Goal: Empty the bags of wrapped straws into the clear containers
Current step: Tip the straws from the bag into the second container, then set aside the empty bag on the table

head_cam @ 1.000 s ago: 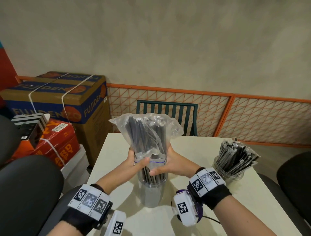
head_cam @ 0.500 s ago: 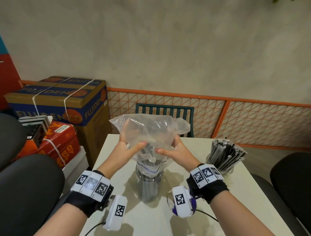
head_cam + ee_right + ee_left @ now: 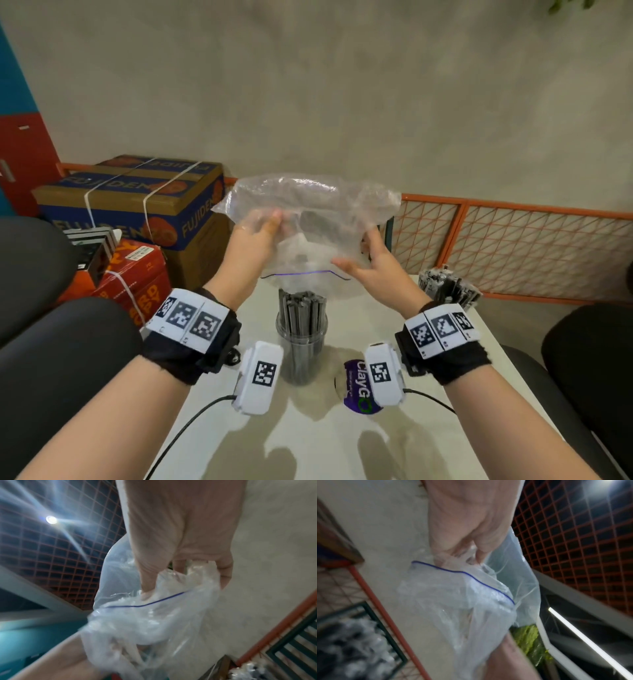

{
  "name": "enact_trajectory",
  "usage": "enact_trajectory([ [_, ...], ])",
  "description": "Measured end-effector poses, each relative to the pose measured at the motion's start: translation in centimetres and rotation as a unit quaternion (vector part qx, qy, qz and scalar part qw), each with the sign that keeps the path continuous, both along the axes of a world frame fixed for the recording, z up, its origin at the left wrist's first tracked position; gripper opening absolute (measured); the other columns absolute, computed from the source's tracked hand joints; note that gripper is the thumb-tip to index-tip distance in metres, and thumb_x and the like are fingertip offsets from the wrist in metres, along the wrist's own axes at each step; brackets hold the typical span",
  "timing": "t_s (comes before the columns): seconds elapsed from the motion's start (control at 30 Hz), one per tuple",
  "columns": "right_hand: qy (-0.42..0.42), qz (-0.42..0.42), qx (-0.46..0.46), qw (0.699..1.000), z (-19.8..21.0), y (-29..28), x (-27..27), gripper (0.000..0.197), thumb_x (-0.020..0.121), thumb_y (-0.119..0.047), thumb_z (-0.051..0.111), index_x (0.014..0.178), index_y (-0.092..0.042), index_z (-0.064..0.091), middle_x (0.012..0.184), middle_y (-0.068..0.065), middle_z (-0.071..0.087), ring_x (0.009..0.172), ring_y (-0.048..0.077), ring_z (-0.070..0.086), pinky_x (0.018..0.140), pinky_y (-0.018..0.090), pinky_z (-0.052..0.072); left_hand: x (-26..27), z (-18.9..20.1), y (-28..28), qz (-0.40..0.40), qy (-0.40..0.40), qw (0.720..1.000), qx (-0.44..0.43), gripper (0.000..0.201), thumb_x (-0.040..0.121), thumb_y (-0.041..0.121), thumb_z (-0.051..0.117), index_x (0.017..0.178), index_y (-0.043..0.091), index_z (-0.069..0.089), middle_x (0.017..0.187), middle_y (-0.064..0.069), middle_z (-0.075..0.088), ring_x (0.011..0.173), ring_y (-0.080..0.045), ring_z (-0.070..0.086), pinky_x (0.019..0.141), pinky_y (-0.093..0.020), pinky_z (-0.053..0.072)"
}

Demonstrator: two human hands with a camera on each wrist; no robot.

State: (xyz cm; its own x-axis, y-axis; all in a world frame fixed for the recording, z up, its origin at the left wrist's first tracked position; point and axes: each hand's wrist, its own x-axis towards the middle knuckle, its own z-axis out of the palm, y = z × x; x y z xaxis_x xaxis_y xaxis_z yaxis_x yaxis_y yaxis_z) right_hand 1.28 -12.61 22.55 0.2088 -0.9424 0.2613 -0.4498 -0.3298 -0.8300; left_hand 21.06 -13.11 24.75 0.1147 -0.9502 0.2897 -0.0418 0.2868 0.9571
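An upturned clear zip bag (image 3: 308, 219) with a blue seal line hangs in the air, limp and see-through, its mouth facing down. My left hand (image 3: 255, 233) grips its left side and my right hand (image 3: 370, 263) grips its right side; both wrist views show fingers curled into the bag (image 3: 464, 595) (image 3: 154, 615). Right below stands a clear container (image 3: 301, 346) packed with dark wrapped straws (image 3: 301, 308), their tops clear of the bag's mouth. A second clear container of wrapped straws (image 3: 448, 291) stands at the table's far right.
The white table (image 3: 325, 438) carries a purple ClayGO lid (image 3: 358, 387) beside the near container. Stacked cardboard boxes (image 3: 137, 212) stand at left, black chairs (image 3: 51, 359) on both sides, a green chair back (image 3: 388, 236) and orange lattice fence (image 3: 513, 246) behind the table.
Both hands have lifted the bag up off the container. A second ago the straws filled the bag; now they stand in the container and the bag hangs limp above them.
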Motion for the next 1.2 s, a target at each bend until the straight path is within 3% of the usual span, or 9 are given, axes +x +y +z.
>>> enact_trajectory([
  [0.1,0.036,-0.011,-0.022,0.999,-1.6,1.7,-2.0,0.06,0.09,-0.019,0.059,0.142,-0.026,0.031,0.11,-0.013,0.055,0.096,-0.006,0.056,0.074,0.0,0.042,0.0,0.5,0.6,0.017,0.042,0.999,0.021,0.03,0.096,0.004,0.037,0.075,0.018,0.053,0.068,-0.001,0.05,0.048,-0.007,0.047,0.047,-0.022,0.035],
  [0.17,0.03,-0.037,0.017,0.999,-2.7,3.1,-3.6,0.036,0.092,-0.019,0.056,0.126,-0.026,0.051,0.108,0.001,0.061,0.087,0.013,0.063,0.057,0.009,0.048,-0.1,0.4,1.3,0.014,0.011,0.999,0.043,0.036,0.089,-0.009,0.035,0.073,0.018,0.051,0.067,-0.003,0.045,0.055,-0.011,0.043,0.049,-0.021,0.037],
  [0.27,0.068,-0.056,0.057,0.995,-2.8,5.9,-6.0,0.009,0.086,-0.041,0.054,0.086,-0.034,0.059,0.083,-0.008,0.061,0.071,0.003,0.057,0.057,0.014,0.043,-1.3,0.1,2.3,0.025,0.006,0.998,0.063,0.031,0.084,-0.014,0.032,0.081,0.008,0.053,0.063,-0.005,0.042,0.056,-0.014,0.041,0.039,-0.014,0.035],
  [0.47,0.076,-0.008,0.081,0.994,1.0,11.1,-7.9,0.123,0.047,-0.054,0.074,0.145,-0.042,0.001,0.139,-0.014,0.031,0.128,0.004,0.031,0.106,0.029,0.028,-4.6,0.0,3.8,-0.042,-0.121,0.99,0.06,0.025,0.092,0.014,0.044,0.071,0.019,0.057,0.078,-0.012,0.058,0.081,-0.031,0.057,0.077,-0.042,0.049],
  [0.57,0.024,0.0,0.059,0.998,1.4,11.9,-7.5,0.078,0.072,-0.03,0.074,0.137,-0.037,0.031,0.127,-0.014,0.051,0.111,0.005,0.055,0.092,0.022,0.046,-7.0,-0.1,4.8,-0.097,-0.148,0.982,0.06,0.006,0.088,0.025,0.057,0.09,0.02,0.058,0.088,-0.004,0.059,0.094,-0.027,0.058,0.082,-0.04,0.047],
  [0.67,-0.101,-0.068,0.025,0.992,0.6,11.8,-7.9,0.012,0.095,-0.01,0.049,0.102,-0.013,0.058,0.078,-0.017,0.07,0.066,-0.002,0.064,0.055,0.013,0.048,-8.9,-1.5,5.9,-0.172,-0.172,0.967,0.074,0.055,0.082,0.032,0.068,0.127,0.018,0.039,0.12,0.006,0.045,0.114,-0.01,0.044,0.089,-0.023,0.036],
  [0.83,-0.303,-0.139,0.066,0.94,0.2,11.6,-10.3,0.027,0.097,-0.016,0.049,0.122,-0.017,0.058,0.11,0.012,0.07,0.096,0.031,0.069,0.08,0.049,0.057,-9.4,-7.1,8.5,-0.293,-0.22,0.915,0.17,0.078,0.074,0.035,0.076,0.137,0.025,0.03,0.13,0.015,0.049,0.113,-0.005,0.051,0.073,-0.005,0.044],
  [1.07,-0.37,-0.249,0.066,0.892,0.7,12.3,-15.5,0.028,0.096,-0.011,0.046,0.121,-0.011,0.058,0.112,0.01,0.07,0.102,0.024,0.068,0.07,0.029,0.057,-9.3,-10.9,11.2,-0.38,-0.173,0.89,0.185,0.019,0.086,0.032,0.063,0.073,0.043,0.071,0.059,0.029,0.061,0.055,0.014,0.052,0.054,-0.003,0.037],
  [1.2,-0.356,-0.268,0.107,0.889,-0.3,12.5,-15.2,0.039,0.098,-0.009,0.037,0.135,0.003,0.043,0.102,0.015,0.064,0.088,0.026,0.063,0.075,0.03,0.051,-11.1,-10.4,10.6,-0.386,-0.161,0.89,0.183,0.048,0.072,0.066,0.06,0.108,0.034,0.063,0.1,0.013,0.071,0.091,-0.003,0.057,0.082,-0.021,0.041],
])
